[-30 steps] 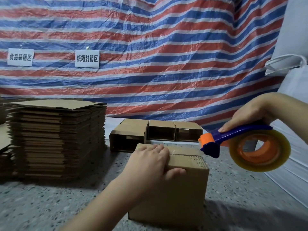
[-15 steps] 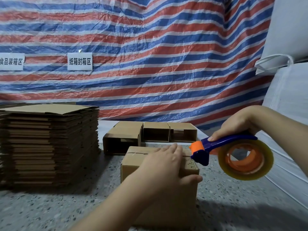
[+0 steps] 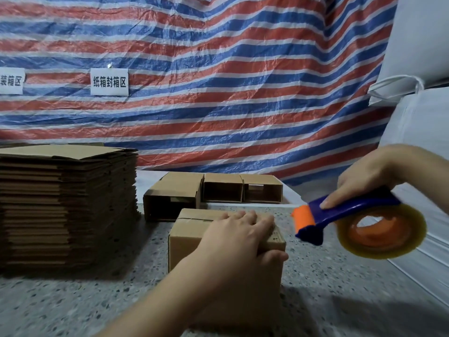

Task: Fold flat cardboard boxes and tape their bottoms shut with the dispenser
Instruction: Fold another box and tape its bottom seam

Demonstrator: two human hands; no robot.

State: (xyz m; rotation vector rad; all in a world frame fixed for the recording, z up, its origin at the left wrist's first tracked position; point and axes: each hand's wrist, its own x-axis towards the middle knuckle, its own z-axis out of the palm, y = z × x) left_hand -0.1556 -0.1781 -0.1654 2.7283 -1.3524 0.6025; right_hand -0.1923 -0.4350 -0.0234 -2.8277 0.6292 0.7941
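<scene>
Three boxes (image 3: 213, 190) stand folded — left hand (image 3: 239, 235) lies flat on a fourth box (image 3: 194, 242), right hand (image 3: 364, 181) gripping the dispenser (image 3: 352, 222), seam untaped.

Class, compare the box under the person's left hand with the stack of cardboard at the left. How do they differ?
The box is folded up into a standing cube; the stack holds sheets lying flat.
The box is a single piece; the stack is many layers.
The left hand presses on the box; nothing touches the stack.
Both are plain brown cardboard on the speckled table.
</scene>
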